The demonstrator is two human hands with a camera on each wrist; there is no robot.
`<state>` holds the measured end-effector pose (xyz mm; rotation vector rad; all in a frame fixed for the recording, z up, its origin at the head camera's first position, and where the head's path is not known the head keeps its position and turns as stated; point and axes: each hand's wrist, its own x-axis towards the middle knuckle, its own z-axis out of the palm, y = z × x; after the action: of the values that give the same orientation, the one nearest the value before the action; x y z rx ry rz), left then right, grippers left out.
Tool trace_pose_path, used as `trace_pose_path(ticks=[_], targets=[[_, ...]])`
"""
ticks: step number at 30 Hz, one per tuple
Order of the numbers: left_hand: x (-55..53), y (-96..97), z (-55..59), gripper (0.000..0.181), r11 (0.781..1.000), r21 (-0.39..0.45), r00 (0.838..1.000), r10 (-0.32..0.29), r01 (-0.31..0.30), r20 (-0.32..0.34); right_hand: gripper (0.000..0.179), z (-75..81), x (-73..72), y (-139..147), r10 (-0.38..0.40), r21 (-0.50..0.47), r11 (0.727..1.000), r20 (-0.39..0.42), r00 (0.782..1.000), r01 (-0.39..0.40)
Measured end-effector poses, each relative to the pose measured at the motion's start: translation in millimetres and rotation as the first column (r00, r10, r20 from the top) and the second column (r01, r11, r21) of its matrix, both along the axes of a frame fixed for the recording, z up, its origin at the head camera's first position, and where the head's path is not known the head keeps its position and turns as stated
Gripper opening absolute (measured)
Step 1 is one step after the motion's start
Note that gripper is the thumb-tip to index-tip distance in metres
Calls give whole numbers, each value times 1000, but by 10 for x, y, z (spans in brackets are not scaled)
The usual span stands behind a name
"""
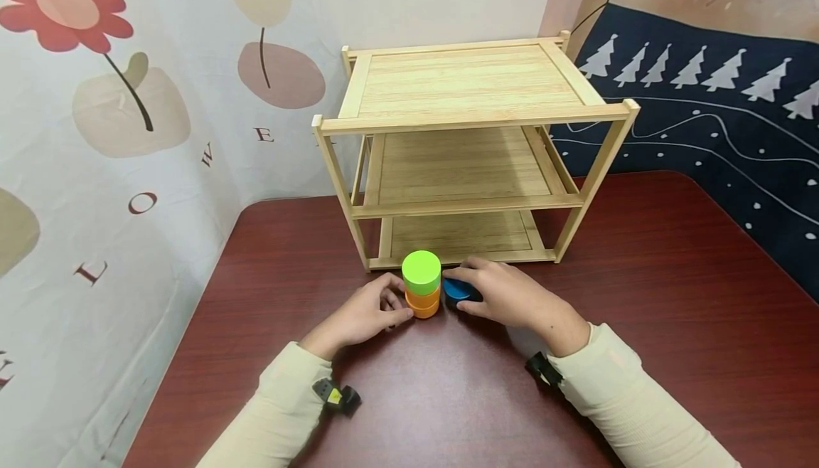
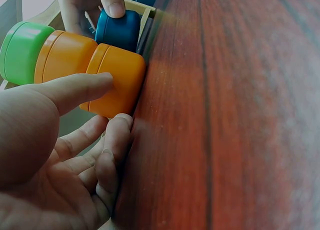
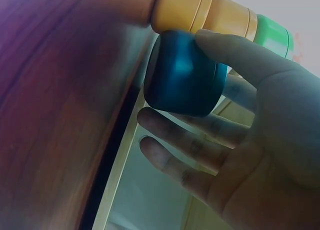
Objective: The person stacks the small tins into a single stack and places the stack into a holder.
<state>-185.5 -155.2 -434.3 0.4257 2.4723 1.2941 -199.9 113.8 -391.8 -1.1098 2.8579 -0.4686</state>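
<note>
A stack of small round lidded jars stands upright on the table: a green jar (image 1: 421,272) on top of two orange ones, the lower orange jar (image 2: 117,80) at the bottom. My left hand (image 1: 365,315) is at the stack's left side, its thumb on the lower orange jar and its fingertips at that jar's far side. Just right of the stack is a dark blue jar (image 3: 182,75), which my right hand (image 1: 508,294) grips between thumb and fingers. The blue jar is close beside the lower orange one; whether its base touches the table is unclear.
A three-tier wooden shelf (image 1: 467,116) stands right behind the jars. The dark red table (image 1: 441,404) stretches to both sides and toward me. A flower-print cloth (image 1: 192,98) hangs at the left, a dark tree-print cloth (image 1: 697,119) at the right.
</note>
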Motion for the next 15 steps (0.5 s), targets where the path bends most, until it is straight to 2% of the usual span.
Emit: trace_pose_path(ticks=[15], targets=[[-8,2,-3,39,1000,-3,1000,-1,1,-2,51,31,-9,5,-19,-29,999,7,1000,20]])
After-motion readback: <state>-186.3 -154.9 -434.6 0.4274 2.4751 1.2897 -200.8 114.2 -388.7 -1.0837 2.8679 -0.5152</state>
